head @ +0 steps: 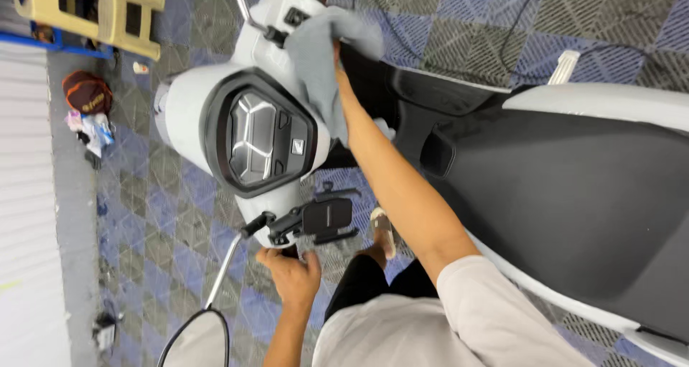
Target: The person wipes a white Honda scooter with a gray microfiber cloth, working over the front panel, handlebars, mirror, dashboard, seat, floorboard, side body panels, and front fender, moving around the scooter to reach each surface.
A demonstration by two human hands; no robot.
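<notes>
Ideally the right hand [336, 64], its grip pinching the grey cloth [323, 65], wipes toward twelve o'clock while the left hand [291, 273], grip curled shut, steadies the handlebar [280, 232].

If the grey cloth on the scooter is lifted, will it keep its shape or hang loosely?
The grey cloth probably hangs floppy: it drapes in folds over the scooter. It looks light, since one hand presses it alone. Likely not slippery.

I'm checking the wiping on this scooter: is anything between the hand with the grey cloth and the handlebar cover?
Nothing visible beyond the grey cloth itself. One hand, mostly hidden under it, presses it against the pale handlebar cover. The other hand holds the grip below the phone holder.
</notes>
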